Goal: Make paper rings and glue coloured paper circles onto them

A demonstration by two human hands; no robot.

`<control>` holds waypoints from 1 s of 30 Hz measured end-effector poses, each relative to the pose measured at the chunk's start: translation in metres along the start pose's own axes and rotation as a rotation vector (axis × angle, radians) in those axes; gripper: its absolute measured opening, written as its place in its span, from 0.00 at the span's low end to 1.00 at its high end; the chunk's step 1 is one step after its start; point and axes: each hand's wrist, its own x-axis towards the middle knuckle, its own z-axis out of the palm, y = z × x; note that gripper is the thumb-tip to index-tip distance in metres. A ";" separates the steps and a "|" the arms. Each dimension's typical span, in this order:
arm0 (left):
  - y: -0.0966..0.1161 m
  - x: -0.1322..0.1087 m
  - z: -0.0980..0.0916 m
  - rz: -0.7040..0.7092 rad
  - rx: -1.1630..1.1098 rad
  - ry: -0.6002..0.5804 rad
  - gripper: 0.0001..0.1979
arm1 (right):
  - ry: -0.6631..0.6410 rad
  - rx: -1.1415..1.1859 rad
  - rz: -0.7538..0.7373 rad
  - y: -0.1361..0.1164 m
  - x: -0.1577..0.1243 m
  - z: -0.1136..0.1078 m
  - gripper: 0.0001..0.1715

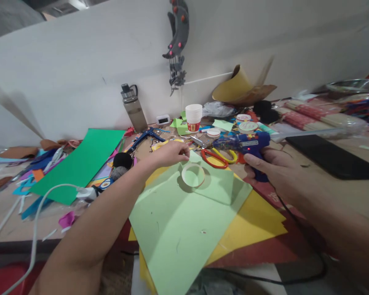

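Left hand (174, 152): fingers curled inward over the sheets' far end; whether anything is pinched between them, cannot tell.
Right hand (266, 164): wrapped around the handle of a blue glue gun (256, 142); nozzle points left, toward the left hand; small red light lit on its body.
Black cord: drops from below the right hand, loops near the forearm.
Pale ring (184, 180): just nearer the body than the left hand, to the left of the right hand; touched by neither; lies on light green paper (169, 221).
Yellow paper (260, 223): under the light green, edges showing below and left of the right hand.
Scissors: red handles (214, 159) and yellow handles (232, 156), between the two hands, just left of the gun hand.
Paper cups (193, 116): nested stack, beyond the left hand and slightly right.
Grey bottle (135, 111): beyond the left hand, to its left, by the wall; blue tool (145, 138) nearer, also left.
Bright green sheet (80, 164): well left of the left hand; white plug (86, 194) at its near edge.
Black tablet-like slab (335, 156): right of the right hand, flat.
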 end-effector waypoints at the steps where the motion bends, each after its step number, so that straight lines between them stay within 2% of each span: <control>1: 0.003 -0.004 0.000 -0.042 -0.050 0.041 0.06 | 0.001 0.008 -0.002 -0.001 0.000 0.000 0.22; 4: 0.011 -0.017 0.000 -0.224 -0.250 0.106 0.07 | 0.009 -0.004 -0.051 -0.006 0.000 0.001 0.23; 6: 0.013 -0.026 0.003 -0.347 -0.277 0.115 0.07 | 0.008 -0.007 -0.080 -0.008 0.000 0.003 0.23; 11: 0.011 -0.049 0.013 -0.532 -0.016 0.161 0.04 | -0.024 0.004 -0.076 -0.006 0.004 0.009 0.22; 13: 0.010 -0.057 0.018 -0.608 0.004 0.187 0.03 | -0.031 -0.036 -0.071 -0.010 0.004 0.014 0.22; 16: 0.009 -0.064 0.027 -0.720 -0.138 0.214 0.05 | -0.060 -0.085 -0.091 -0.025 0.002 0.023 0.21; 19: 0.013 -0.066 0.032 -0.769 -0.299 0.157 0.08 | -0.090 -0.104 -0.130 -0.039 0.002 0.032 0.16; 22: 0.019 -0.068 0.026 -0.694 -0.246 0.065 0.07 | -0.092 -0.140 -0.159 -0.045 0.009 0.038 0.15; 25: 0.018 -0.067 0.010 -0.556 0.029 0.110 0.16 | -0.095 -0.204 -0.207 -0.046 0.020 0.042 0.17; 27: 0.012 -0.063 0.000 -0.388 0.104 0.174 0.18 | -0.084 -0.257 -0.232 -0.049 0.025 0.044 0.16; 30: -0.003 -0.050 -0.005 -0.054 -0.018 0.043 0.31 | -0.079 -0.240 -0.231 -0.055 0.032 0.047 0.12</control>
